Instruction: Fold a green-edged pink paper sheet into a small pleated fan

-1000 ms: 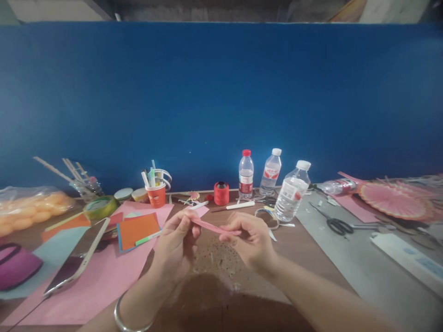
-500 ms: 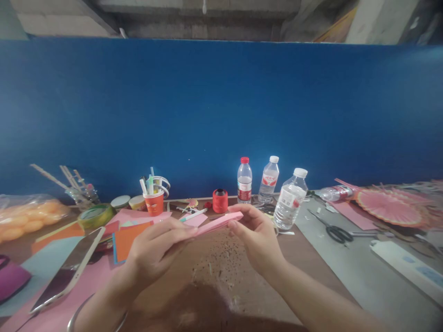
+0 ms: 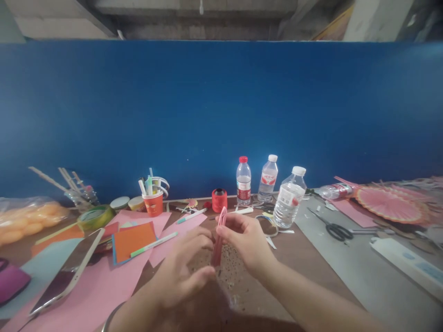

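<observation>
A narrow strip of folded pink paper (image 3: 218,246) stands nearly upright over the middle of the table. My right hand (image 3: 244,240) pinches it near its upper end between thumb and fingers. Just left of the paper, my left hand (image 3: 185,263) is open, thumb and fingers apart, its fingertips close to the strip; whether they touch it I cannot tell. Behind the hands sits a red spool (image 3: 219,201). A green-capped marker (image 3: 154,244) lies across orange paper (image 3: 129,242) left of my left hand.
Three water bottles, one of them the nearest bottle (image 3: 289,203), stand behind my right hand. To the right are black scissors (image 3: 337,230), a white power strip (image 3: 408,267) and a pleated pink paper fan (image 3: 389,203). A phone (image 3: 67,272) and a red cup of pens (image 3: 153,204) are at left.
The folded pink paper has turned from lying slantwise between both hands to nearly upright. My left hand has let go of it and opened, moving slightly down. My right hand still grips it.
</observation>
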`<action>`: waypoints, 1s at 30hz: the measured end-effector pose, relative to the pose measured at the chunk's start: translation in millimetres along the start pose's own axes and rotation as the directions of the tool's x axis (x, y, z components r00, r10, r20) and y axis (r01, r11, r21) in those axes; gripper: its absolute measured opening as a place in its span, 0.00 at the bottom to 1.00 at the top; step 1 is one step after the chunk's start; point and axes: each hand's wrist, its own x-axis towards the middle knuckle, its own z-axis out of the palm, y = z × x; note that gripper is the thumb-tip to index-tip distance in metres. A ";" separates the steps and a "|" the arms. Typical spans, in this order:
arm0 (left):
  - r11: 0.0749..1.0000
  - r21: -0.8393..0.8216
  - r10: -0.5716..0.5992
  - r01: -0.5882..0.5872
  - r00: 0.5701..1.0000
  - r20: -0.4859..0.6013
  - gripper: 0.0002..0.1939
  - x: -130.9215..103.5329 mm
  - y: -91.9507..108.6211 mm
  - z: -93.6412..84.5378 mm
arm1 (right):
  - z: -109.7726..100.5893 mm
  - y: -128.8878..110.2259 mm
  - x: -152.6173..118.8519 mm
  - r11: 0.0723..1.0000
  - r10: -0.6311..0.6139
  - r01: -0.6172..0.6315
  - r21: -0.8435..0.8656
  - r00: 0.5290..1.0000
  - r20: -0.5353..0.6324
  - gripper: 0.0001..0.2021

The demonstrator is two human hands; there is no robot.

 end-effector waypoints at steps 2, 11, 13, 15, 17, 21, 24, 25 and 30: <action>0.980 -0.125 -0.166 0.153 0.982 -0.093 0.07 5.8 2.5 -3.4 | 0.9 1.9 -0.2 0.998 0.008 -0.003 -0.068 0.998 0.068 0.05; 0.837 -0.306 -0.484 0.454 0.875 -0.027 0.03 18.8 -2.2 -5.6 | 1.4 14.1 -4.7 0.978 0.038 0.013 -0.208 0.970 0.241 0.06; 0.833 -0.311 -0.492 0.457 0.870 -0.041 0.03 19.8 -0.6 -7.0 | -0.4 14.9 -3.2 0.975 0.042 0.016 -0.223 0.967 0.252 0.06; 0.836 -0.302 -0.488 0.459 0.873 -0.025 0.04 20.3 0.7 -10.1 | -2.4 14.7 -1.4 0.970 0.048 0.017 -0.244 0.965 0.258 0.06; 0.844 -0.275 -0.480 0.460 0.878 -0.005 0.05 20.1 1.4 -13.1 | -4.2 13.5 -0.1 0.961 0.058 0.019 -0.275 0.962 0.266 0.06; 0.859 -0.163 -0.494 0.485 0.869 -0.015 0.07 17.5 3.7 -12.5 | -5.6 9.7 -1.7 0.935 -0.006 0.096 -0.340 0.967 0.255 0.06; 0.873 -0.098 -0.484 0.478 0.874 -0.042 0.07 15.2 7.4 -7.0 | -4.9 9.1 -4.6 0.867 -0.108 0.209 -0.451 0.965 0.240 0.10; 0.880 -0.076 -0.474 0.469 0.879 -0.049 0.07 14.5 8.4 -5.3 | -4.9 9.4 -5.1 0.818 -0.145 0.256 -0.515 0.958 0.246 0.10; 0.901 -0.286 -0.413 0.326 0.847 -0.334 0.03 9.1 4.6 -0.9 | -9.8 9.2 -2.5 0.559 -0.214 0.406 -0.723 0.913 0.347 0.06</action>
